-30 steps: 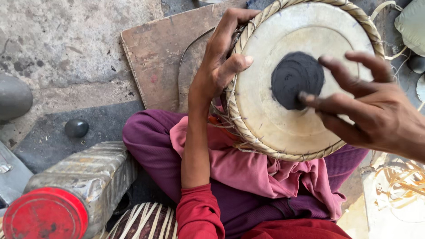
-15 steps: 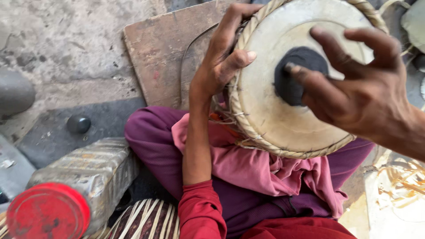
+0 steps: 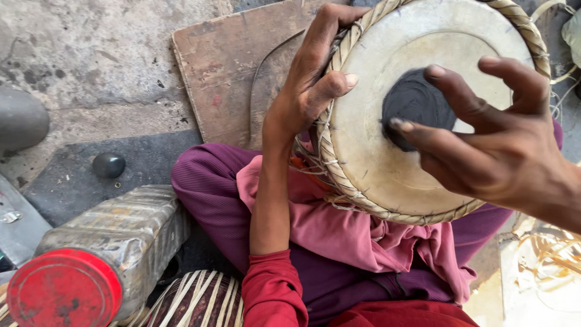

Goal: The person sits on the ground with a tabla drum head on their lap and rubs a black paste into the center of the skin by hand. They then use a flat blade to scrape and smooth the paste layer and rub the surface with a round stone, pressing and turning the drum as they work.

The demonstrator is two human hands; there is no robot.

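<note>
Left hand (image 3: 308, 91) grips the braided rim of the hand drum (image 3: 375, 157), thumb laid on the pale skin, fingers curled behind the edge. Right hand (image 3: 484, 145) hovers open over the drumhead, fingers spread above the black centre patch (image 3: 411, 100), which they partly hide. Resting on a pink cloth (image 3: 339, 230) in the lap, the drum is cut off at the top. Lower left lies a grimy plastic jug (image 3: 130, 233) with a round red cap (image 3: 60, 290); no label can be made out.

Red sleeve (image 3: 272, 293), purple trousers (image 3: 209, 197), pink cloth (image 3: 339, 227)
</note>
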